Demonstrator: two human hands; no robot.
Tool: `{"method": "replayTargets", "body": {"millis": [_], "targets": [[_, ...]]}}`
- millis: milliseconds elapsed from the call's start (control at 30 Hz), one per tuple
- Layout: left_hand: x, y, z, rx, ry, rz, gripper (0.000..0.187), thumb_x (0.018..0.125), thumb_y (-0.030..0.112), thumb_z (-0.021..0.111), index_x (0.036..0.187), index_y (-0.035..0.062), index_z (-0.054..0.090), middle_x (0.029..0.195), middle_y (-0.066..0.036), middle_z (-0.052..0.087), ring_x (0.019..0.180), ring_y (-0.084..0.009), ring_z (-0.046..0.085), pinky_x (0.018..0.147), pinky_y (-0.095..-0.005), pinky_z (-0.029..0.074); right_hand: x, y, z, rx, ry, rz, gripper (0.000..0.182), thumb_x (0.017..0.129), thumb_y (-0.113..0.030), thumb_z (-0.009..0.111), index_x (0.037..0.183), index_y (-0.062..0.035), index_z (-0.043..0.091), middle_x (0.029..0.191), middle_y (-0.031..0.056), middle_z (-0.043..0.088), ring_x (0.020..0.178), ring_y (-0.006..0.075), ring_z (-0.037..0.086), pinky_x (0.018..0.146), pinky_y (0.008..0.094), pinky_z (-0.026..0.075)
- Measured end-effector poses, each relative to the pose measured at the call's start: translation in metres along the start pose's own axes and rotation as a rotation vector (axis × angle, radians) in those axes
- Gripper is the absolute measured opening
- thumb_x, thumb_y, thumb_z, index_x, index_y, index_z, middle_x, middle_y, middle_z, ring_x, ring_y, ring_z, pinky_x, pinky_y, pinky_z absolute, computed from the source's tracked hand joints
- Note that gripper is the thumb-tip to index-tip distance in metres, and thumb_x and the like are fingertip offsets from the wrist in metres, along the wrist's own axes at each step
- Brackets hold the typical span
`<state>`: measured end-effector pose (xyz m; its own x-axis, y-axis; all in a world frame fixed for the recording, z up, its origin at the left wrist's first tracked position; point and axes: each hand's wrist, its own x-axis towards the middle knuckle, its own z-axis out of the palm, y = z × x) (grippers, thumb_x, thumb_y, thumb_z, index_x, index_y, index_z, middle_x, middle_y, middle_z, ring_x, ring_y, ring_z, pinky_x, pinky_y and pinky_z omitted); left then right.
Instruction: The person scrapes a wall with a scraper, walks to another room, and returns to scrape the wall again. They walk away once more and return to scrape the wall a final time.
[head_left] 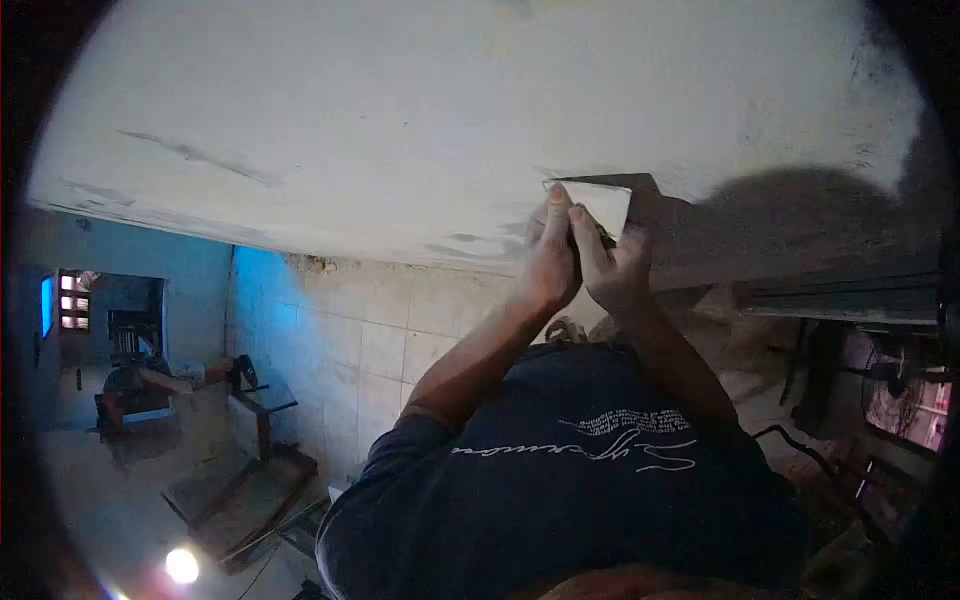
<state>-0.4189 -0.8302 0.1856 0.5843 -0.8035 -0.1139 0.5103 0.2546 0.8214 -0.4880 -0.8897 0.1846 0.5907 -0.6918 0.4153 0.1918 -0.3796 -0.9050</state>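
Both hands are closed on one flat, pale, four-sided piece (603,203), held up against a whitish plastered surface (420,110). My left hand (552,268) grips its left side, with the thumb laid along the near face. My right hand (622,270) holds the lower right, its thumb angled in beside the left one. Most of the other fingers are hidden behind the piece or blurred. The exact kind of piece cannot be made out. A dark shadow falls on the surface just right of it.
Dark streaks (205,157) mark the pale surface. Below it runs a tiled wall (350,340). A stand with a flat platform (245,495) is at lower left, near a bright lamp (182,566). At right are a fan (893,385) and a dark ledge (850,300).
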Motion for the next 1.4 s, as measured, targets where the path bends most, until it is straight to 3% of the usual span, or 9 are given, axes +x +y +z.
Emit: {"method": "replayTargets", "body": {"millis": [233,567,633,767,933,1067,1133,1267,1400], "targets": [[0.0,-0.006,0.007,0.008,-0.053,0.033,0.046,0.1,0.042,0.031,0.081,0.0066,0.055,0.068,-0.003,0.056,0.06,-0.0104,0.053,0.055,-0.0244,0.045,-0.003,-0.011,-0.011,-0.012,0.038,0.111,0.018,0.087,-0.01,0.059,0.091,0.0063,0.062,0.079,0.0157,0.067,0.075,0.0168,0.066,0.063,0.0302,0.05],[0.013,0.007,0.016,0.052,-0.058,0.089,0.041,0.1,0.037,0.036,0.083,0.0045,0.055,0.071,-0.002,0.055,0.067,-0.0077,0.053,0.059,-0.0228,0.044,0.016,-0.012,-0.012,0.0,0.055,-0.043,0.018,0.088,-0.011,0.058,0.085,0.006,0.063,0.07,0.012,0.066,0.063,0.0146,0.064,0.054,0.0287,0.047],[0.007,0.008,0.025,-0.26,0.028,-0.038,0.042,0.1,0.038,0.034,0.085,0.0042,0.055,0.075,-0.004,0.058,0.064,-0.0114,0.054,0.06,-0.027,0.047,0.013,-0.004,-0.013,0.001,0.041,-0.141,0.017,0.088,-0.011,0.059,0.089,0.0055,0.063,0.072,0.0118,0.066,0.063,0.0174,0.065,0.054,0.0302,0.048],[0.013,-0.006,0.021,-0.049,0.08,0.02,0.044,0.099,0.041,0.035,0.095,0.0018,0.054,0.079,-0.005,0.057,0.069,-0.0128,0.054,0.062,-0.0265,0.047,0.012,0.006,-0.016,0.02,0.101,-0.106,0.019,0.087,-0.013,0.06,0.094,0.0048,0.063,0.073,0.0151,0.066,0.07,0.0173,0.066,0.061,0.0313,0.049],[-0.004,0.017,0.026,0.058,0.057,0.049,0.051,0.099,0.045,0.028,0.088,0.0019,0.054,0.074,-0.006,0.056,0.067,-0.0137,0.054,0.064,-0.027,0.047,0.012,-0.014,-0.018,-0.059,-0.005,0.008,0.02,0.088,-0.014,0.06,0.093,0.0045,0.063,0.08,0.0152,0.067,0.074,0.0183,0.066,0.065,0.0305,0.049],[0.014,0.008,0.025,-0.128,0.03,0.023,0.041,0.097,0.04,0.041,0.084,0.0032,0.054,0.077,-0.004,0.058,0.07,-0.0125,0.057,0.065,-0.026,0.048,0.021,-0.016,-0.012,-0.062,0.14,-0.09,0.024,0.089,-0.019,0.059,0.089,0.0049,0.063,0.074,0.0146,0.066,0.07,0.0179,0.065,0.062,0.0297,0.048],[0.009,0.002,0.023,-0.225,-0.037,0.028,0.042,0.098,0.04,0.04,0.084,0.0029,0.054,0.075,-0.003,0.057,0.07,-0.0108,0.055,0.064,-0.0251,0.047,0.015,-0.011,-0.023,-0.168,-0.001,0.059,0.025,0.089,-0.02,0.059,0.089,0.0043,0.063,0.074,0.0134,0.066,0.069,0.0178,0.065,0.061,0.03,0.048],[0.012,-0.006,0.028,-0.024,0.13,0.082,0.046,0.098,0.041,0.037,0.08,0.0029,0.054,0.071,-0.006,0.057,0.063,-0.0132,0.057,0.058,-0.0264,0.048,0.024,-0.006,-0.015,-0.009,0.019,-0.021,0.024,0.088,-0.019,0.059,0.09,0.0042,0.064,0.074,0.013,0.067,0.069,0.0184,0.066,0.06,0.0311,0.048],[0.012,0.028,0.026,-0.066,0.04,0.11,0.05,0.099,0.045,0.031,0.082,0.0031,0.053,0.072,-0.006,0.057,0.063,-0.0124,0.056,0.058,-0.0259,0.048,0.03,-0.006,-0.003,-0.003,0.001,-0.079,0.021,0.088,-0.016,0.059,0.089,0.0045,0.064,0.073,0.014,0.066,0.068,0.0179,0.066,0.058,0.0313,0.048]]}}
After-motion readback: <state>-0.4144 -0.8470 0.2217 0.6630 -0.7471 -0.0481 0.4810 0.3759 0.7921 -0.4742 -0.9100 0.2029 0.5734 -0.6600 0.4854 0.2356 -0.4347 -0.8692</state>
